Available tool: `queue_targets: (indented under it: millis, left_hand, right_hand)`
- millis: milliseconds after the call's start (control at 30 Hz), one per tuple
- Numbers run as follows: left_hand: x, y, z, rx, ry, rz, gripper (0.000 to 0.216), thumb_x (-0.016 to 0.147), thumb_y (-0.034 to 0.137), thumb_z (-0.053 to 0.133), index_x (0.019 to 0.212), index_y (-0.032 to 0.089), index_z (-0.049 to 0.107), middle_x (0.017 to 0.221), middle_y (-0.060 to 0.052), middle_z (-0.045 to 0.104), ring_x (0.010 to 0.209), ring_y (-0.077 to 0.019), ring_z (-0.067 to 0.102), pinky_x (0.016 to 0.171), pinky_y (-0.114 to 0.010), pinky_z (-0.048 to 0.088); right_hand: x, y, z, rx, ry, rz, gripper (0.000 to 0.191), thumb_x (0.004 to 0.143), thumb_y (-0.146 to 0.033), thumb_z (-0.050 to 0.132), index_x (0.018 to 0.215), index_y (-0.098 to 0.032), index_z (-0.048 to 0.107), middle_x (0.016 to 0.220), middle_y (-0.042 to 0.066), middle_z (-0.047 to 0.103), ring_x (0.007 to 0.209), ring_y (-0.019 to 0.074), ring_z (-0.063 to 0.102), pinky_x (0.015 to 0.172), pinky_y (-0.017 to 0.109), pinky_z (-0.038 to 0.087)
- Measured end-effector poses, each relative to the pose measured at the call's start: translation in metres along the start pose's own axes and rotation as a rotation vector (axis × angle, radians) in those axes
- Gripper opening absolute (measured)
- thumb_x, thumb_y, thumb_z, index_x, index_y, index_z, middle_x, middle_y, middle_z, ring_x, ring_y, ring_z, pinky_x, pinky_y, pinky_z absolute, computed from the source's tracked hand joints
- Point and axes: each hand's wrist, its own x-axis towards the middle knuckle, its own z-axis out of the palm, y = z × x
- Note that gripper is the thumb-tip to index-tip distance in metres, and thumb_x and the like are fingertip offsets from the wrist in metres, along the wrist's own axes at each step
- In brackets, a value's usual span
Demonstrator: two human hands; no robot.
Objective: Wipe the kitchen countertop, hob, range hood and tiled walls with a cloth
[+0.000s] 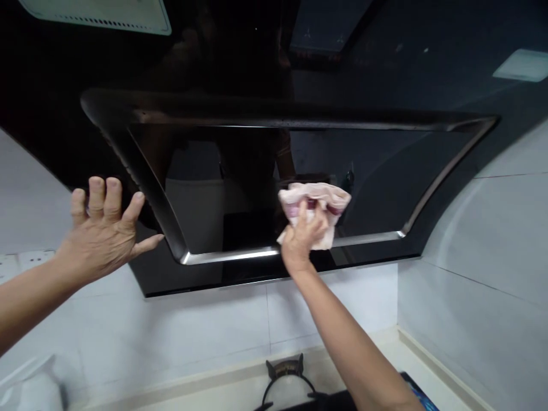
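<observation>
Gas hob burner (285, 371) seen at near edge, on white counter (359, 357). Pink cloth (314, 214) bunched and gripped in R hand (302, 240), pressed on black glass range hood (368, 182) right of centre, just above steel trim (231, 257). L hand (100, 228) held open, fingers spread wide, just left of hood, w/ no contact seen. White tiled wall (192, 325) shown beyond, below hood.

Right grip (302, 240) presses a cloth (314, 214) to the range hood (363, 177) (left grip (100, 228) open).
</observation>
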Motion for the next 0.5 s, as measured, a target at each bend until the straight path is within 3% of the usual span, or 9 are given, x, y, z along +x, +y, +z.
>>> queue_targets:
  millis: [133, 267, 400, 500]
  left_hand:
    - [-0.001, -0.003, 0.001, 0.015, 0.003, 0.019, 0.104, 0.093, 0.067, 0.057, 0.169, 0.021, 0.003, 0.175, -0.018, -0.016, 0.161, -0.0431, -0.016, 0.125, -0.073, 0.000]
    - [-0.003, -0.005, 0.002, 0.014, -0.012, 0.038, 0.102, 0.096, 0.066, 0.057, 0.169, 0.021, 0.002, 0.175, -0.018, -0.017, 0.161, -0.0413, -0.016, 0.126, -0.070, -0.002]
    - [-0.004, -0.005, 0.002, 0.030, -0.012, 0.024, 0.100, 0.097, 0.066, 0.055, 0.169, 0.022, 0.001, 0.175, -0.018, -0.017, 0.161, -0.0411, -0.016, 0.126, -0.070, -0.001]
    - [-0.004, -0.004, 0.001, 0.028, -0.029, 0.023, 0.101, 0.096, 0.065, 0.057, 0.169, 0.022, 0.002, 0.174, -0.018, -0.018, 0.161, -0.0417, -0.017, 0.126, -0.070, -0.002]
  right_hand:
    - [-0.031, -0.087, 0.022, -0.069, -0.302, -0.248, 0.048, 0.105, -0.028, 0.049, 0.153, -0.036, 0.051, 0.154, 0.017, 0.041, 0.142, 0.0463, 0.036, 0.108, 0.081, 0.034]
    - [-0.069, -0.119, 0.037, -0.020, -0.368, -0.735, 0.044, 0.110, -0.032, 0.044, 0.154, -0.039, 0.047, 0.158, 0.004, 0.043, 0.142, 0.0353, 0.038, 0.114, 0.068, 0.039]
    - [-0.090, -0.084, 0.040, 0.031, -0.302, -1.056, 0.037, 0.112, -0.027, 0.038, 0.140, -0.035, 0.061, 0.148, -0.001, 0.054, 0.132, 0.0254, 0.044, 0.114, 0.055, 0.041]
    - [-0.086, -0.018, 0.027, 0.052, -0.261, -1.061, 0.031, 0.110, -0.025, 0.047, 0.130, -0.038, 0.067, 0.131, -0.001, 0.064, 0.124, 0.0229, 0.049, 0.116, 0.054, 0.035]
